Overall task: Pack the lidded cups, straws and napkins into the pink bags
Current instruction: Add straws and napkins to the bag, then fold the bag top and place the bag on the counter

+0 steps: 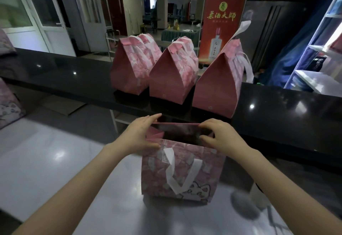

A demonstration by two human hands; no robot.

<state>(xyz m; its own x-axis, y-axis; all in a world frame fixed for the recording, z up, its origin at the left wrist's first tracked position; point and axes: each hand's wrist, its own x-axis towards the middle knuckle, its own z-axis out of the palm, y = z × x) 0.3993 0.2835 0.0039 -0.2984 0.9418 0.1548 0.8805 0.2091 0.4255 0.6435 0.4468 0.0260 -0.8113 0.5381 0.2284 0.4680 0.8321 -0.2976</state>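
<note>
- Peeking in at the left edge of the frame, pink patterned shapes (pixel 9 105) are cut off; whether they are more bags cannot be told.
- The left hand (pixel 140 134) pinches the left end of the open pink bag's mouth, with fingers on the far rim and the thumb on the near rim.
- The open pink bag (pixel 177 170) stands upright at lower centre on the grey desk (pixel 55 160), its white handle (pixel 174 175) hanging down the near face. Its mouth is a dark slot, so nothing inside can be made out.
- The step in hand looks like work on this bag's mouth. It could be spreading the mouth for loading or drawing the rims together to fold it shut, and the picture does not settle which.
- Three closed pink bags (pixel 172 71) stand in a row on the black desk (pixel 277 116) at upper centre, tops folded over. They seem finished, which would make this the fourth bag.
- The right hand (pixel 220 136) grips the right end of the mouth in the same way, fingers on the far rim and thumb on the near one.
- If the bag is full, the next move calls for bringing both rims together evenly and creasing the top like the others. If it is empty, one hand must let go to fetch a cup.
- At lower right a dark blurred patch (pixel 244 205) is unreadable. No lidded cups, straws or napkins are in view.
</note>
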